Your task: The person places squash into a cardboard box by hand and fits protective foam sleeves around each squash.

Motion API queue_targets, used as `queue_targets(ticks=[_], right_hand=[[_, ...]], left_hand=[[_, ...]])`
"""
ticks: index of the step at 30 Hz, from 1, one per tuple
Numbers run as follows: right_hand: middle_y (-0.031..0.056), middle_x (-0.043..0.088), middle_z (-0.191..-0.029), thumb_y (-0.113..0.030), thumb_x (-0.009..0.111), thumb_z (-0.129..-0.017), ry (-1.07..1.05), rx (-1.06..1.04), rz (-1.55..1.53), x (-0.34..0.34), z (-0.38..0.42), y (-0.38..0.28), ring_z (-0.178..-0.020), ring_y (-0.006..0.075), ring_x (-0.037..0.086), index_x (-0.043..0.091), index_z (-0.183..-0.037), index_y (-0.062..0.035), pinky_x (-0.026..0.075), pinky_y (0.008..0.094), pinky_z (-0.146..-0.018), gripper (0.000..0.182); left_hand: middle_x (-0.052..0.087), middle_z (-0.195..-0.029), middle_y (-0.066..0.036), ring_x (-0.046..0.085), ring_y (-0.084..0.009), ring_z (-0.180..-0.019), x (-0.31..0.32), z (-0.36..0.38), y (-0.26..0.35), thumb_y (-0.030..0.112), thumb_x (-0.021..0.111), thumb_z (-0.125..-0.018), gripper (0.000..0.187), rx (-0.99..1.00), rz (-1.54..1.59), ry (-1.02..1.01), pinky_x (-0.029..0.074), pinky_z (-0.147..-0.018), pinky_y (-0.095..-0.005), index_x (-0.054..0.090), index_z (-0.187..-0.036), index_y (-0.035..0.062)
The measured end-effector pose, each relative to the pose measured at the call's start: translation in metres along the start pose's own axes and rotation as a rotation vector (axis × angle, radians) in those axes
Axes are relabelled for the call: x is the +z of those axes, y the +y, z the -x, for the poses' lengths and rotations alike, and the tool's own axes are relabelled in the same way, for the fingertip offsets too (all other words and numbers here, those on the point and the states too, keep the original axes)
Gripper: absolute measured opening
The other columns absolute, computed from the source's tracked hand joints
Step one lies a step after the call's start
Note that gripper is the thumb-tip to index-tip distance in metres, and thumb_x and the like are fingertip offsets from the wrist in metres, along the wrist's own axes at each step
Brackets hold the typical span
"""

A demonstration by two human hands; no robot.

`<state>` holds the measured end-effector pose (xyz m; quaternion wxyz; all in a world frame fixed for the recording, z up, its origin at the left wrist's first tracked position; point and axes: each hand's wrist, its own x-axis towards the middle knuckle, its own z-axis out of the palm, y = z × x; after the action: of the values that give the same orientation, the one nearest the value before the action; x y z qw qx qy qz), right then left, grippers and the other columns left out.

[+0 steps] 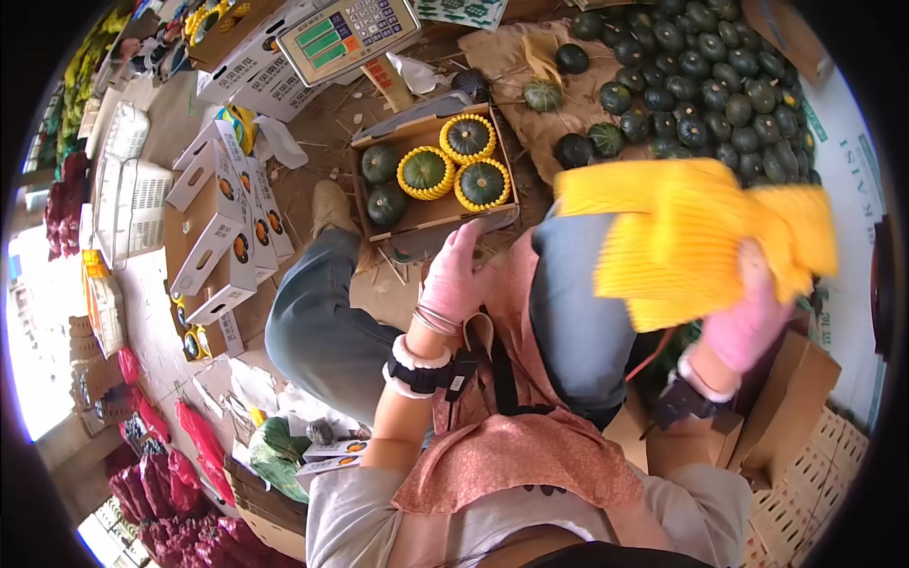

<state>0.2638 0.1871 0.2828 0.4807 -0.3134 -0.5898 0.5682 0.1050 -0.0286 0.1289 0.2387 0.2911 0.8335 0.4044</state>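
My right hand [743, 322], in a pink glove, grips a bundle of yellow foam net sleeves [682, 237] above my right knee. The bundle is slightly blurred and hides part of the leg. My left hand [454, 275], also in a pink glove, is in front of my lap with its thumb apart from the fingers and nothing visible in it. Just beyond it an open cardboard box [417, 227] holds several dark green squashes. Three of them, among them the front squash [425, 173], wear yellow foam nets; a bare squash [380, 164] sits at the left.
A large heap of squashes [701, 85] lies at the back right, with a few loose on brown paper [511, 57]. A digital scale [346, 38] stands at the back. White printed cartons [227, 218] are stacked at the left, near a white plastic crate [133, 208].
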Motion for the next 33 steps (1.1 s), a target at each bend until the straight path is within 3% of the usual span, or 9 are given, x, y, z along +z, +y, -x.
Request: queue_targets(ticks=[7, 12, 21, 23, 24, 25, 28, 31, 33], right_hand=[[0.004, 0.06, -0.105, -0.005, 0.071, -0.074, -0.36, 0.604, -0.25, 0.096, 0.063, 0.12, -0.095, 0.0145, 0.057, 0.055, -0.113, -0.0029, 0.045, 0.0293, -0.086, 0.042], [0.0037, 0.061, -0.108, -0.01, 0.071, -0.076, -0.463, 0.794, -0.077, 0.082, 0.087, 0.207, -0.098, 0.0146, 0.057, 0.055, -0.116, -0.0037, 0.044, 0.0278, -0.088, 0.043], [0.0066, 0.059, -0.114, -0.03, 0.068, -0.081, -0.685, 1.135, -0.052, 0.048, 0.073, 0.254, -0.102, 0.0204, 0.056, 0.05, -0.123, -0.0068, 0.042, 0.0321, -0.092, 0.051], [0.01, 0.057, -0.114, -0.039, 0.066, -0.081, -0.714, 0.859, 0.911, 0.07, 0.065, 0.235, -0.103, 0.0262, 0.055, 0.047, -0.124, -0.0081, 0.042, 0.0352, -0.092, 0.056], [0.0117, 0.056, -0.114, -0.043, 0.065, -0.081, -0.683, 0.657, 1.369, 0.078, 0.064, 0.229, -0.104, 0.0291, 0.054, 0.045, -0.124, -0.0088, 0.042, 0.0368, -0.091, 0.059], [0.0145, 0.054, -0.11, -0.049, 0.061, -0.08, -0.608, 0.097, 1.556, 0.057, 0.073, 0.255, -0.101, 0.0343, 0.051, 0.042, -0.121, -0.0092, 0.043, 0.0403, -0.087, 0.06], [0.013, 0.055, -0.101, -0.047, 0.062, -0.079, -0.716, -0.455, 1.382, 0.08, 0.075, 0.217, -0.088, 0.0299, 0.051, 0.054, -0.095, -0.0079, 0.043, 0.0388, -0.075, 0.043], [0.012, 0.058, -0.06, -0.053, 0.063, -0.079, -1.138, 0.334, 0.549, 0.108, 0.096, 0.193, -0.055, 0.024, 0.057, 0.062, -0.073, -0.0055, 0.045, 0.0329, -0.054, 0.048], [0.0133, 0.062, -0.068, -0.043, 0.067, -0.08, -1.022, 0.263, 0.411, 0.118, 0.113, 0.184, -0.059, 0.0215, 0.058, 0.064, -0.086, -0.0034, 0.047, 0.0301, -0.058, 0.04]], left_hand=[[0.057, -0.114, -0.012, 0.053, -0.0247, -0.109, -0.002, 0.017, -0.015, 0.048, 0.042, -0.093, 0.054, -0.319, 1.763, 0.106, 0.043, -0.093, -0.0384, 0.045, -0.124, 0.0045], [0.059, -0.088, 0.001, 0.055, -0.0066, -0.074, 0.027, 0.017, -0.098, 0.011, 0.059, -0.088, 0.018, -0.331, 0.994, 0.296, 0.045, -0.064, -0.0187, 0.056, -0.104, 0.0019], [0.062, -0.091, -0.003, 0.055, -0.0083, -0.071, 0.065, 0.004, -0.142, 0.015, 0.062, -0.086, 0.025, -0.34, 0.786, 0.385, 0.045, -0.062, -0.0231, 0.06, -0.106, 0.001], [0.061, -0.089, -0.005, 0.056, -0.0114, -0.071, 0.055, 0.002, -0.134, 0.016, 0.064, -0.084, 0.024, -0.286, 0.384, 0.571, 0.046, -0.063, -0.0253, 0.061, -0.102, 0.0004], [0.055, -0.083, -0.014, 0.055, -0.0297, -0.074, 0.043, 0.006, -0.122, 0.014, 0.067, -0.076, 0.023, -0.284, 0.043, 0.617, 0.046, -0.069, -0.0341, 0.062, -0.096, 0.0032], [0.055, -0.084, -0.014, 0.055, -0.0304, -0.075, 0.031, 0.009, -0.106, 0.013, 0.067, -0.076, 0.023, -0.236, 0.049, 0.624, 0.046, -0.069, -0.0348, 0.061, -0.095, 0.003], [0.055, -0.088, -0.015, 0.055, -0.033, -0.079, 0.021, 0.015, -0.089, 0.008, 0.069, -0.073, 0.026, -0.074, 0.044, 0.6, 0.047, -0.069, -0.0369, 0.059, -0.096, 0.0024], [0.054, -0.088, -0.016, 0.055, -0.0348, -0.078, 0.023, 0.027, -0.063, 0.003, 0.067, -0.069, 0.027, -0.001, 0.123, 0.495, 0.047, -0.069, -0.0384, 0.055, -0.093, 0.0028], [0.055, -0.091, -0.015, 0.057, -0.0319, -0.08, 0.027, 0.036, -0.057, 0.003, 0.068, -0.069, 0.03, 0.012, 0.096, 0.369, 0.048, -0.072, -0.0382, 0.054, -0.096, 0.0032]])
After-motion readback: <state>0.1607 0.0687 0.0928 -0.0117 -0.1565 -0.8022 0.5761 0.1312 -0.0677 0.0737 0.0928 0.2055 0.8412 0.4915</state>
